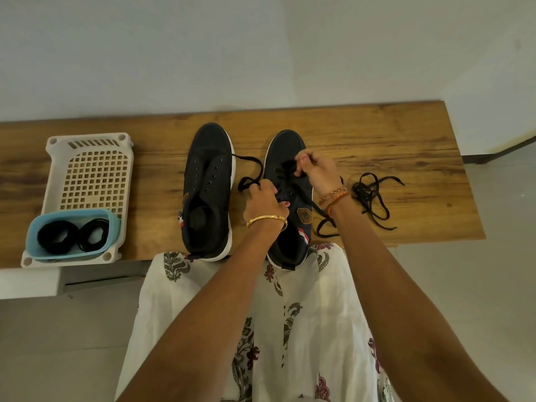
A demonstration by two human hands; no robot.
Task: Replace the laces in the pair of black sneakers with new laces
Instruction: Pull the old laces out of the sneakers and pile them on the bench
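Two black sneakers stand side by side on a wooden bench, toes pointing away from me. The left sneaker has bare eyelets and no lace. The right sneaker still carries a black lace. My right hand pinches that lace near the toe-end eyelets. My left hand holds the sneaker's left side, with the lace's loose end looping past it. A removed black lace lies tangled on the bench to the right. Two coiled black laces sit in a blue tub.
The blue tub stands in the near end of a white perforated plastic basket at the bench's left. A pale wall runs behind the bench. My lap in white floral cloth meets the bench's front edge.
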